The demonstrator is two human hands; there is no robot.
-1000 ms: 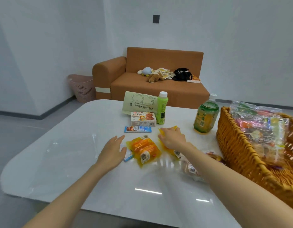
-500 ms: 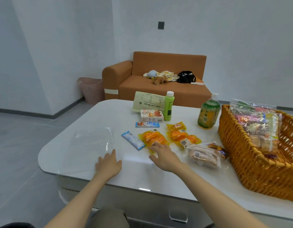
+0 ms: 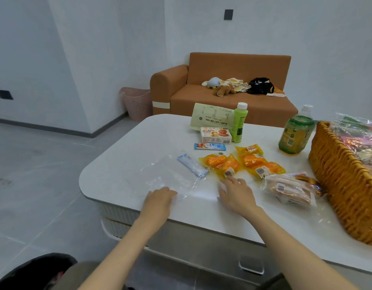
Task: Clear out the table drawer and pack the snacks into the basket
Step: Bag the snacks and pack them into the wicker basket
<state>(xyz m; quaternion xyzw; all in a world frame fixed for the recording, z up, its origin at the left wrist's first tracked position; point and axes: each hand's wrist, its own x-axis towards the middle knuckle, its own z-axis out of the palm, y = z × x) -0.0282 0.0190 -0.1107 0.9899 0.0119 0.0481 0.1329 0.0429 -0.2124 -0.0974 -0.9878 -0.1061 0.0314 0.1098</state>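
white table | orange snack packs, biscuit box, green bottle, wicker basket, clear bag

Home living room, orange sofa with plush toys, white table

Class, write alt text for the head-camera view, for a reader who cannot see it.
A person's left hand rests on a clear plastic bag and the right hand lies flat on a white table, beside orange snack packs. A wicker basket holding bagged snacks stands at the right edge.
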